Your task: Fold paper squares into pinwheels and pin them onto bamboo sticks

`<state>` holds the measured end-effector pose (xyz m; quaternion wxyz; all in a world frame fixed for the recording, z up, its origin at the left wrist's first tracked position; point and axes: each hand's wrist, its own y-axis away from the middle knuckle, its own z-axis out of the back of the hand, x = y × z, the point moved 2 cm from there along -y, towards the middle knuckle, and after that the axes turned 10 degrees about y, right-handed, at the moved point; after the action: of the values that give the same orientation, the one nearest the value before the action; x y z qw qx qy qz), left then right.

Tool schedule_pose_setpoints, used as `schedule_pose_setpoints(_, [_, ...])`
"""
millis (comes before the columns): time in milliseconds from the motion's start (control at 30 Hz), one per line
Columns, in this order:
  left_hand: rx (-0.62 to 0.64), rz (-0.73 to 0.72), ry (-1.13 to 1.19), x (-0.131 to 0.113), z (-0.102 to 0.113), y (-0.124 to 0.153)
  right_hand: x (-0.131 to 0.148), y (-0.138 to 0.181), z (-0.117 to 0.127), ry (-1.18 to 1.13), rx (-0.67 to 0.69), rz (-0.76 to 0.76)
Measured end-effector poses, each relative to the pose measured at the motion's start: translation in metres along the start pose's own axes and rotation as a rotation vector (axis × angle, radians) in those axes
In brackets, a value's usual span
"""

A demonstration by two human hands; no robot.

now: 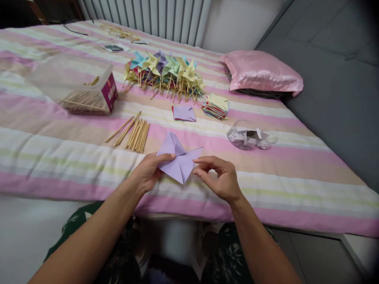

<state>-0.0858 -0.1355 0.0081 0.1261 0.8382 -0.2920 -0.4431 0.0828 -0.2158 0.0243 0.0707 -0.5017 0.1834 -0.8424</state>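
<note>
My left hand (151, 169) pinches a lilac paper square with slit corners (184, 163) over the front of the bed, thumb on top. One flap at its upper left is bent up and inward toward the middle. My right hand (219, 175) is at the sheet's right edge, thumb and forefinger slightly apart; the forefinger tip meets or nearly meets the paper. A row of thin wooden sticks (138, 134) lies to the left beyond my left hand. Further back are a small lilac-topped stack of slit paper squares (184, 113) and a taller yellow-topped stack (218, 103).
Finished paper pinwheels (166, 71) on sticks lie heaped at the back. A clear plastic tub (74, 83) holding sticks stands left. To the right are a small clear container with bits inside (244, 136) and a pink pillow (263, 73). The striped bed (296, 189) ends near my knees.
</note>
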Motion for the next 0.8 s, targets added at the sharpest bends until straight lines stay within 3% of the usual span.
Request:
schedule_pose_setpoints(167, [0.024, 0.049, -0.014, 0.003, -0.002, 0.002, 0.000, -0.001, -0.008, 0.063, 0.127, 0.033])
schedule_pose_setpoints(433, [0.065, 0.055, -0.102, 0.007, -0.002, 0.004, -0.006, -0.002, -0.007, 0.054, 0.152, 0.004])
schedule_pose_setpoints(633, [0.062, -0.059, -0.130, 0.014, -0.003, 0.006, -0.009, -0.003, -0.015, -0.069, 0.044, -0.159])
schedule_pose_setpoints(800, [0.023, -0.165, -0.146, 0.022, -0.001, 0.002, -0.011, -0.002, -0.019, 0.030, -0.086, -0.195])
